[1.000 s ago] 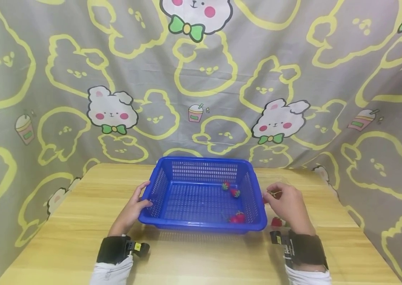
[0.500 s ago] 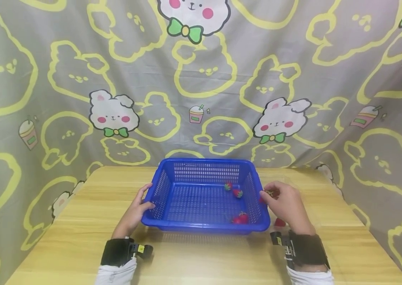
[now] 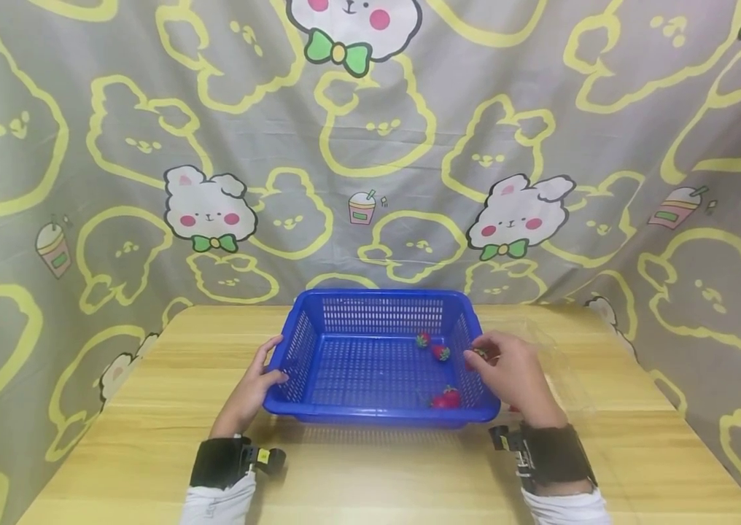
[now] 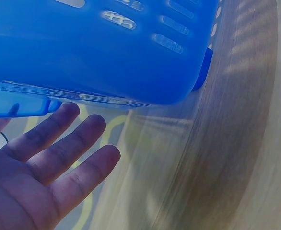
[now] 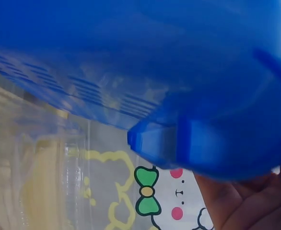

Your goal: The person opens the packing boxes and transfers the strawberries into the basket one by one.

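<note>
A blue plastic basket point(image 3: 377, 415) with slotted walls stands on the table. Strawberries lie inside it: two toward the back right, one of them a strawberry point(image 3: 440, 353), and a small cluster of strawberries point(image 3: 447, 399) in the front right corner. My left hand point(image 3: 251, 383) holds the basket's left rim, thumb over the edge; in the left wrist view the other fingers point(image 4: 83, 175) extend loosely below the rim. My right hand point(image 3: 511, 372) is over the right rim, pinching a strawberry point(image 3: 480, 355) by thumb and fingers. The right wrist view hides that strawberry behind the basket.
Right of the basket is a clear plastic container point(image 3: 557, 357), partly behind my right hand. A bit of another strawberry point(image 3: 514, 409) shows under that hand. The wooden table point(image 3: 370, 474) ends at a patterned curtain point(image 3: 410, 182).
My right hand has moved left with the strawberry, from outside the basket to over its right rim. My left hand keeps its place on the left rim.
</note>
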### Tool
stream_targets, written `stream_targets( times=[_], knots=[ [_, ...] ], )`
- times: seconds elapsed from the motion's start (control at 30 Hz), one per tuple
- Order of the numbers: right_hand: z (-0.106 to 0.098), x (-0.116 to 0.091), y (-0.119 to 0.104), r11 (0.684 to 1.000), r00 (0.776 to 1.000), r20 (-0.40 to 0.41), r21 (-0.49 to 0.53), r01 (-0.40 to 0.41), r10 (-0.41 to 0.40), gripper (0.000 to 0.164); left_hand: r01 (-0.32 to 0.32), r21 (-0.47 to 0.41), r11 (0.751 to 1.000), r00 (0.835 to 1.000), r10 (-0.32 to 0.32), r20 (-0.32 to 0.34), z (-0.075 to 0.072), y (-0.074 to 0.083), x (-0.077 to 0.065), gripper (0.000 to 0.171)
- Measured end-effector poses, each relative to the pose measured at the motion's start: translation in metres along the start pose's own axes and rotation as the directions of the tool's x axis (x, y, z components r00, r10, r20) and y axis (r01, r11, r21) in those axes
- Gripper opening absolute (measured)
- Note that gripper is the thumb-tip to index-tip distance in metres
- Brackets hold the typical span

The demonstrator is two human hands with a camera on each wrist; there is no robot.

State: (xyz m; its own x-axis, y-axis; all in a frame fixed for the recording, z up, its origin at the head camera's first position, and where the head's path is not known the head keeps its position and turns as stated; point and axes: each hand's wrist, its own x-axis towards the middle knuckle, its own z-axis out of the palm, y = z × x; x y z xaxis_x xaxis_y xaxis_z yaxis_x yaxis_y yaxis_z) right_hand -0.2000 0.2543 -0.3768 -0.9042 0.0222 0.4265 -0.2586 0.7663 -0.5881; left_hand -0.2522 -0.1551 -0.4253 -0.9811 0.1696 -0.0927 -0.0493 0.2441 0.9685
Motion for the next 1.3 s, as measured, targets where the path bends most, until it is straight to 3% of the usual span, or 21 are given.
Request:
stream_targets(
  times=[0.27, 0.8, 1.3],
  knots=[
    [0.008, 0.001, -0.002, 0.999, 0.999, -0.010, 0.005, 0.038, -0.038, 0.011, -0.003, 0.002, 1.000, 1.000, 0.003, 0.002, 0.000, 0.002, 0.001, 0.069],
    [0.027, 0.000, -0.006, 0.998, 0.996, 0.076, -0.021, 0.057, -0.056, 0.012, 0.004, 0.006, 1.000, 1.000, -0.004, 0.014, 0.000, 0.003, -0.003, 0.069],
    [0.034, -0.001, -0.007, 0.988, 0.985, 0.098, -0.050, 0.150, -0.144, 0.018, -0.011, 0.004, 1.000, 1.000, 0.011, -0.006, 0.002, 0.001, -0.002, 0.070]
  ],
)
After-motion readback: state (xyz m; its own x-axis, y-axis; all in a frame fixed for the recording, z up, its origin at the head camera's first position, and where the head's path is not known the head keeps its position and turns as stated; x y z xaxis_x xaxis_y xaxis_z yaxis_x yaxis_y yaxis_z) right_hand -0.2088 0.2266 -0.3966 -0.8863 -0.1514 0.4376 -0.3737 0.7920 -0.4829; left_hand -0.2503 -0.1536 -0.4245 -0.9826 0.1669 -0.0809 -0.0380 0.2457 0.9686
